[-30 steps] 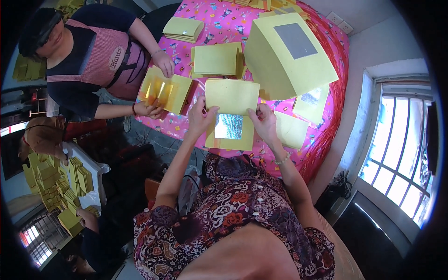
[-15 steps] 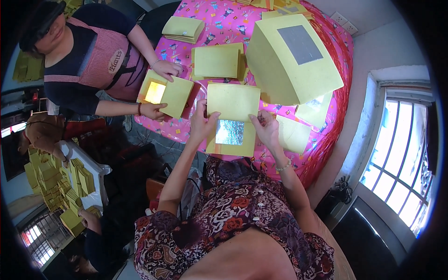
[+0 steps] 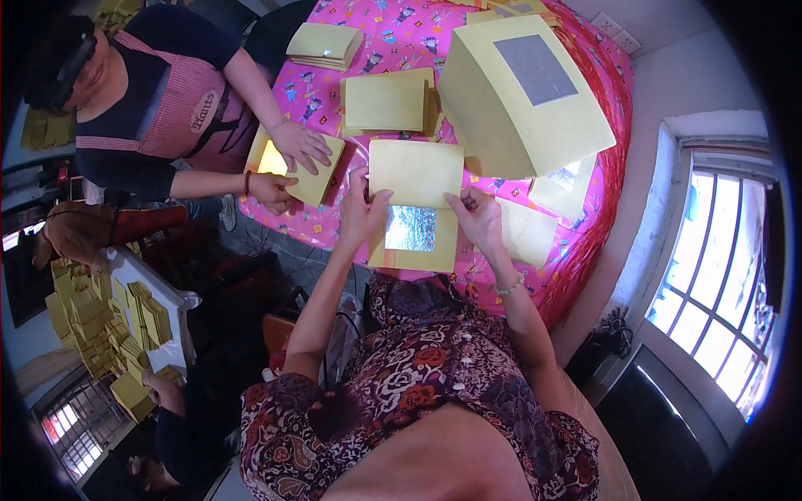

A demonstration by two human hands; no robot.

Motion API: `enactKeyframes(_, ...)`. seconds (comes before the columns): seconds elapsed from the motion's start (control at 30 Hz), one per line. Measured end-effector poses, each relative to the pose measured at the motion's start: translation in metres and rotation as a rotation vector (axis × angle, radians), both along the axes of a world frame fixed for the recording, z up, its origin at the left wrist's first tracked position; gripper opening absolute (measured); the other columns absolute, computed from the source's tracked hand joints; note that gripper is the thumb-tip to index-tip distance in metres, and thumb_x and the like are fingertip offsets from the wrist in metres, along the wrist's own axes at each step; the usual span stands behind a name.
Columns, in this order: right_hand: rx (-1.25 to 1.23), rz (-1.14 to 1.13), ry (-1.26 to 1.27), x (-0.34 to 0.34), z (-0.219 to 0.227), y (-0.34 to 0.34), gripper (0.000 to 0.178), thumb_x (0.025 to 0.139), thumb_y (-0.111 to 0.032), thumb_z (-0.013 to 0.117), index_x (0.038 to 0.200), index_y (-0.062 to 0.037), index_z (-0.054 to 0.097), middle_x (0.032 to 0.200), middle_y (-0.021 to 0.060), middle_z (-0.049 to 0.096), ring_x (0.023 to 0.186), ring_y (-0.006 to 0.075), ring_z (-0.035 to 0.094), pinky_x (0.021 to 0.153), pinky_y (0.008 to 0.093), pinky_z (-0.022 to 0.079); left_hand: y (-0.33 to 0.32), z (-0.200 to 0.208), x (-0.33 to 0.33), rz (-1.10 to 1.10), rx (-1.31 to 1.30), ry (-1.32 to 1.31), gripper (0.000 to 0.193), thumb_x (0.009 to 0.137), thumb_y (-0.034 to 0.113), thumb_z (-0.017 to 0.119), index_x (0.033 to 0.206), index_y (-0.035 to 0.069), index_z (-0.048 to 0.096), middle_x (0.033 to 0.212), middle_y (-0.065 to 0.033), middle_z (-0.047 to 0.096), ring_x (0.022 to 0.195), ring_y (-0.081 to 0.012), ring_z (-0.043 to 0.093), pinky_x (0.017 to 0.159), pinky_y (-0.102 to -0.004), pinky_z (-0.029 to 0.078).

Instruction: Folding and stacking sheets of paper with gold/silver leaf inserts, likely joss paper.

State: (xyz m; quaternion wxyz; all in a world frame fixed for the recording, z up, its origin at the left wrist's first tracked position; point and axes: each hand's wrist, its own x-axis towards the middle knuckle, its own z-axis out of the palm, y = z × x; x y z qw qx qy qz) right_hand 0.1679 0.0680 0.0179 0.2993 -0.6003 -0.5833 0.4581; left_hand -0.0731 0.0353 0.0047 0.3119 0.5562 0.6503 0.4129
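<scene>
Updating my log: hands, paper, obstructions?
Left hand, right hand holding plain yellow rectangular paper sheet by its near corners. Silver-foiled yellow paper sheet nearer the body. No obstruction seen.

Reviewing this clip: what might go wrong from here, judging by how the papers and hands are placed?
1. The left hand and right hand meet the plain yellow paper only near its lower corners, so it could skew.
2. The silver patch lies uncovered between the hands; a passing thumb might smudge it.
3. The big yellow stack stands just beyond the right hand, so a bump could shift it.
</scene>
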Motion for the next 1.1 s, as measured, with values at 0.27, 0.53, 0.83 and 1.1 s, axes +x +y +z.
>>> enactKeyframes(0.27, -0.049, 0.010, -0.058, 0.000, -0.004, 0.001, 0.030, 0.083, -0.025, 0.073, 0.076, 0.0022, 0.065, 0.063, 0.0111, 0.064, 0.053, 0.0154, 0.060, 0.053, 0.0321, 0.047, -0.002, 0.010, 0.000, 0.008, -0.017, 0.041, 0.051, 0.085, 0.016, 0.067, 0.125, 0.004, 0.037, 0.091, -0.0159, 0.064, 0.080, -0.0285, 0.067, 0.066, -0.0388, 0.051)
enactKeyframes(0.53, -0.053, -0.032, -0.161, -0.006, 0.000, -0.001, 0.030, 0.080, -0.029, 0.074, 0.077, 0.0001, 0.067, 0.067, 0.0121, 0.068, 0.057, 0.0212, 0.066, 0.056, 0.0339, 0.051, -0.006, 0.015, 0.003, 0.043, -0.052, 0.041, 0.056, 0.084, 0.012, 0.066, 0.126, 0.004, 0.031, 0.101, -0.0168, 0.066, 0.092, -0.0255, 0.067, 0.078, -0.0364, 0.050)
enactKeyframes(0.83, -0.037, -0.010, -0.188, -0.006, 0.002, 0.000, 0.030, 0.080, -0.029, 0.073, 0.075, -0.0006, 0.067, 0.066, 0.0117, 0.067, 0.056, 0.0217, 0.066, 0.055, 0.0339, 0.051, -0.003, -0.002, -0.002, 0.072, 0.037, 0.057, 0.053, 0.082, 0.013, 0.071, 0.118, 0.003, 0.032, 0.081, -0.0149, 0.060, 0.070, -0.0279, 0.063, 0.062, -0.0379, 0.048)
enactKeyframes(1.1, -0.047, 0.011, -0.228, -0.004, 0.010, -0.002, 0.031, 0.080, -0.031, 0.073, 0.074, -0.0008, 0.066, 0.065, 0.0110, 0.067, 0.056, 0.0217, 0.066, 0.056, 0.0339, 0.051, -0.006, 0.008, 0.003, 0.096, -0.023, 0.017, 0.056, 0.079, 0.012, 0.073, 0.116, 0.004, 0.032, 0.077, -0.0125, 0.059, 0.065, -0.0253, 0.060, 0.060, -0.0353, 0.047)
